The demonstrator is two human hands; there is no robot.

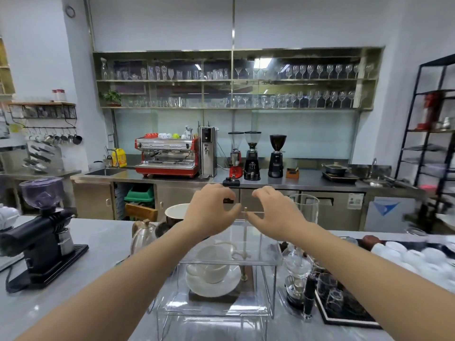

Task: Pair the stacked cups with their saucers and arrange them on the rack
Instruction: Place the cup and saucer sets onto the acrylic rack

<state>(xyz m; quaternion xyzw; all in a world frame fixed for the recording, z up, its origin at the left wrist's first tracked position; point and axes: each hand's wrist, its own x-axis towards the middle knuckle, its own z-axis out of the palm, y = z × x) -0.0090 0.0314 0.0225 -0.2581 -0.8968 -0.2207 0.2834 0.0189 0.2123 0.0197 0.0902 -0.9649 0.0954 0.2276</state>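
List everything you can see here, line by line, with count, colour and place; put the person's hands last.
rack: one, clear with metal legs, near counter, centre
cup on saucer: one pair, white, lower tier of the rack
cup: one, white, upper tier of the rack
stacked cups: many, white, counter at right
grinder: one, black, near counter at left
kettle: one, silver, behind the rack at left
tray of glasses: one, black, right of the rack
espresso machine: one, red, back counter
back grinders: three, red and black, back counter
glassware: many, clear, wall shelves
left hand: fingers curled, above the rack, holding nothing visible
right hand: fingers curled, above the rack, holding nothing visible
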